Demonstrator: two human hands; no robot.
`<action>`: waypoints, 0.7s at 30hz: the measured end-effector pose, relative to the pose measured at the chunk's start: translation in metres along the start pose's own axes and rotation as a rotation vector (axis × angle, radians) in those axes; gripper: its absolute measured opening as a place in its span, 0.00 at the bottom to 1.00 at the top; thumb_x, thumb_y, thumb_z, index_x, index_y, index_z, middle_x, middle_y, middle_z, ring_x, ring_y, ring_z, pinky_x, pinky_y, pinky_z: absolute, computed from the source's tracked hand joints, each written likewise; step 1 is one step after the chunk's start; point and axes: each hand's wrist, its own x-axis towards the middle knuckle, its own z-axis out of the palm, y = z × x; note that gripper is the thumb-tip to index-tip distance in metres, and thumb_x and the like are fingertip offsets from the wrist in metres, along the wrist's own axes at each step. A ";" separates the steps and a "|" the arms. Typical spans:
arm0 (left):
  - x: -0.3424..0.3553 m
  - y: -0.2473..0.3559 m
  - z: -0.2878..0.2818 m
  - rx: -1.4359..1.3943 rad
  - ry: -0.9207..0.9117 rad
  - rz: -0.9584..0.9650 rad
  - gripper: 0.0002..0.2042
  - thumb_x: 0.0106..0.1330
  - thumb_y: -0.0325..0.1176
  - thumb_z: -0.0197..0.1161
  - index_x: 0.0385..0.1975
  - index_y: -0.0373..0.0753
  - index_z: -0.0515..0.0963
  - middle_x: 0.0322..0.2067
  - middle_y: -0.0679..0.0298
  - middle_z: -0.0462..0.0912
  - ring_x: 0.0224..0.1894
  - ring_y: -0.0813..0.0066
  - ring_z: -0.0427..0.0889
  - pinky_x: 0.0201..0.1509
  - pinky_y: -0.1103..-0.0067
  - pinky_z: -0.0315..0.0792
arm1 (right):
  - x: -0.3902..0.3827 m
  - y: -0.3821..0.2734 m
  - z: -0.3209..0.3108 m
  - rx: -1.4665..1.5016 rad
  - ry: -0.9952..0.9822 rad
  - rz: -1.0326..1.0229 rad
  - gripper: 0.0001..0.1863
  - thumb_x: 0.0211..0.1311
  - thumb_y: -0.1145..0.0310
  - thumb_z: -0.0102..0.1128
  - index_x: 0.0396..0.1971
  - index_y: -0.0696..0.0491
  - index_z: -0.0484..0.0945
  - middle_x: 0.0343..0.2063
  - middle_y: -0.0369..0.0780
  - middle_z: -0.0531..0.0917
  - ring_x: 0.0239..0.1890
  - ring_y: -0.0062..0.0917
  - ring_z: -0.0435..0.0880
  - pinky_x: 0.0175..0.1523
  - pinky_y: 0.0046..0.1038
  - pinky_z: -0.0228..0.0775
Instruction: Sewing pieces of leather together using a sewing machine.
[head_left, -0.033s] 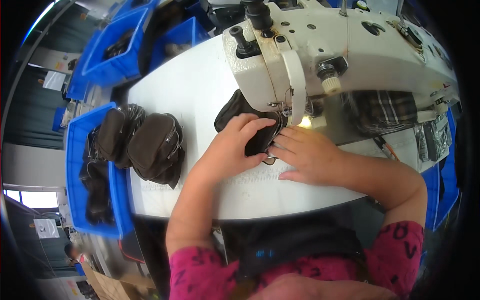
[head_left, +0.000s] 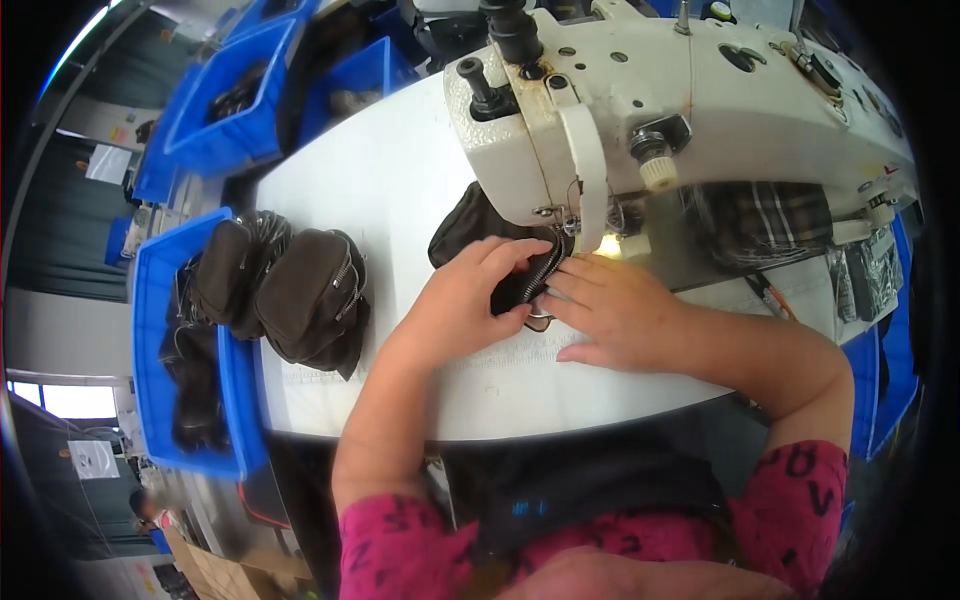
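Note:
A dark brown zippered pouch (head_left: 470, 225) lies beneath the needle area of a white sewing machine (head_left: 700, 110), its zipper edge at the presser foot. My left hand (head_left: 455, 305) grips the pouch from the left, fingers bent over its top and thumb at the near side. From the right, my right hand (head_left: 620, 310) holds the zippered edge with its fingers close to the needle; its thumb stays apart near the table. The machine head hides part of the pouch, and the fingertips are partly covered by the fabric.
Finished-looking dark pouches (head_left: 310, 295) stand on the white table (head_left: 400, 140) at left. Beside them a blue bin (head_left: 150, 340) holds more. Plaid fabric under clear plastic (head_left: 765, 225) and an orange-and-black tool (head_left: 772, 296) lie at right. More blue bins (head_left: 225, 105) stand behind.

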 end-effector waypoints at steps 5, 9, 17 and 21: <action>0.006 0.000 0.017 -0.130 0.140 -0.284 0.27 0.55 0.19 0.62 0.58 0.45 0.79 0.48 0.57 0.81 0.54 0.52 0.78 0.58 0.67 0.76 | -0.002 -0.002 -0.001 -0.003 0.015 0.003 0.31 0.54 0.51 0.75 0.53 0.56 0.81 0.56 0.44 0.79 0.63 0.39 0.75 0.65 0.41 0.69; 0.012 -0.007 0.028 0.278 0.335 0.211 0.20 0.49 0.18 0.63 0.44 0.42 0.80 0.41 0.62 0.84 0.47 0.56 0.81 0.54 0.68 0.77 | -0.004 -0.001 0.007 -0.009 0.056 -0.027 0.32 0.54 0.51 0.75 0.53 0.56 0.81 0.55 0.43 0.80 0.62 0.38 0.75 0.66 0.41 0.68; 0.011 0.014 0.021 0.345 0.118 0.040 0.14 0.56 0.28 0.71 0.44 0.43 0.80 0.33 0.67 0.86 0.39 0.62 0.84 0.48 0.67 0.75 | -0.006 0.001 0.003 0.002 0.024 -0.032 0.29 0.56 0.49 0.73 0.50 0.55 0.82 0.51 0.42 0.81 0.58 0.36 0.76 0.65 0.39 0.68; 0.008 -0.002 0.026 0.109 0.033 -0.142 0.15 0.61 0.27 0.70 0.47 0.40 0.78 0.31 0.67 0.84 0.35 0.69 0.83 0.49 0.73 0.75 | -0.004 0.001 0.005 -0.024 0.061 -0.029 0.25 0.57 0.48 0.72 0.44 0.54 0.82 0.46 0.40 0.82 0.56 0.33 0.77 0.62 0.36 0.69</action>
